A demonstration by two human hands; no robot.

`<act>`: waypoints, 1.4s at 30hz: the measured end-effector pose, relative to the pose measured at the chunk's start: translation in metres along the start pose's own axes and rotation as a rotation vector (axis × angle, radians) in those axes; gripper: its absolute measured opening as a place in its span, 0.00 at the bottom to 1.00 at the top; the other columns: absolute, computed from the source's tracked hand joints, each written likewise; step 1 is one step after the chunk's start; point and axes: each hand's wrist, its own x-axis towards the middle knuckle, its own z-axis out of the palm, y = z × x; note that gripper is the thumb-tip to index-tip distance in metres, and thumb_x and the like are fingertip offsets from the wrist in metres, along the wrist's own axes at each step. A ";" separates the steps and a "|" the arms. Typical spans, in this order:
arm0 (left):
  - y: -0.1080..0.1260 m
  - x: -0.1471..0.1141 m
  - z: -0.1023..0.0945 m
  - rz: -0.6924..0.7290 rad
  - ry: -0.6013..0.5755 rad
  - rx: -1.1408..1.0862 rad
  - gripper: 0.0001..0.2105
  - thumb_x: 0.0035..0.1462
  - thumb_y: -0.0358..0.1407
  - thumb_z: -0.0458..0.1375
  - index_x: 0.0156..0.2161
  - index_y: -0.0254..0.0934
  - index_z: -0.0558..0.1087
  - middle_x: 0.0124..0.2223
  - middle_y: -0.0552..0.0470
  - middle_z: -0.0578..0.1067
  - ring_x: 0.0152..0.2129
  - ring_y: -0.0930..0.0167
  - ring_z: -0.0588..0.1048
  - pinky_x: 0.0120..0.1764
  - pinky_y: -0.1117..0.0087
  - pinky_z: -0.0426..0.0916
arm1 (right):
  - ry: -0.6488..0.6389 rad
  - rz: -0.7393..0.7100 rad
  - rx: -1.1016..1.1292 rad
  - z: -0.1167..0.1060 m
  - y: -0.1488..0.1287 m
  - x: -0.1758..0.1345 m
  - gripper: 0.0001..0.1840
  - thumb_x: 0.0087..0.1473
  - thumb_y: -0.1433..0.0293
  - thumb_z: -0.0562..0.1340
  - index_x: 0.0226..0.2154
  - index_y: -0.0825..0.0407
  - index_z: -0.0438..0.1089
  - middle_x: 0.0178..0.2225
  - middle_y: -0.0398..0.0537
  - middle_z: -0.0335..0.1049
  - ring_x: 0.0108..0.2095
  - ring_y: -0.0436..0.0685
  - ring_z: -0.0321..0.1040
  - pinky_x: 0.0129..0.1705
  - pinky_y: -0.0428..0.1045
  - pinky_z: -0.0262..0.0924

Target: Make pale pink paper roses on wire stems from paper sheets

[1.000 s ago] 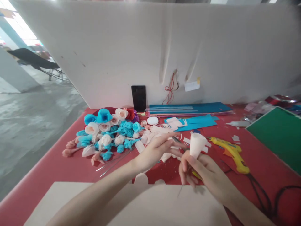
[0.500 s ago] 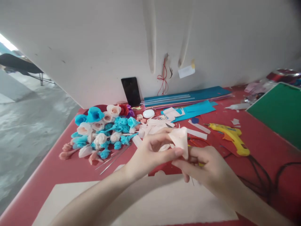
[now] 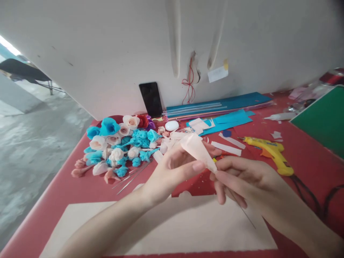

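Note:
A pale cream paper flower (image 3: 197, 148), rolled into a cone on a thin wire stem (image 3: 245, 214), is between my hands above the table. Its wide end points up and left, its narrow base down and right. Around the flower's side curves my left hand (image 3: 178, 166), the thumb lying against the paper. My right hand (image 3: 239, 179) pinches the narrow base, and the wire runs out below its fingers. Beneath both hands lies a large cream paper sheet (image 3: 166, 229).
Blue, white and pink paper flowers (image 3: 118, 143) are heaped at the left. A yellow glue gun (image 3: 274, 154) with a black cord lies right. Behind are a phone (image 3: 151, 99) leaning on the wall, blue paper strips (image 3: 228, 120) and a green board (image 3: 322, 120).
The paper flower has tipped from nearly upright to leaning left, and more of its wire shows. My right hand has shifted slightly right. The camera view has moved a little.

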 end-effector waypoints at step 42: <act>0.004 -0.005 0.013 -0.070 0.195 0.354 0.04 0.51 0.35 0.64 0.32 0.37 0.79 0.34 0.54 0.79 0.34 0.72 0.76 0.42 0.75 0.68 | 0.338 -0.396 -0.656 0.004 -0.010 -0.011 0.07 0.57 0.71 0.58 0.29 0.48 0.67 0.26 0.38 0.67 0.23 0.48 0.65 0.19 0.39 0.56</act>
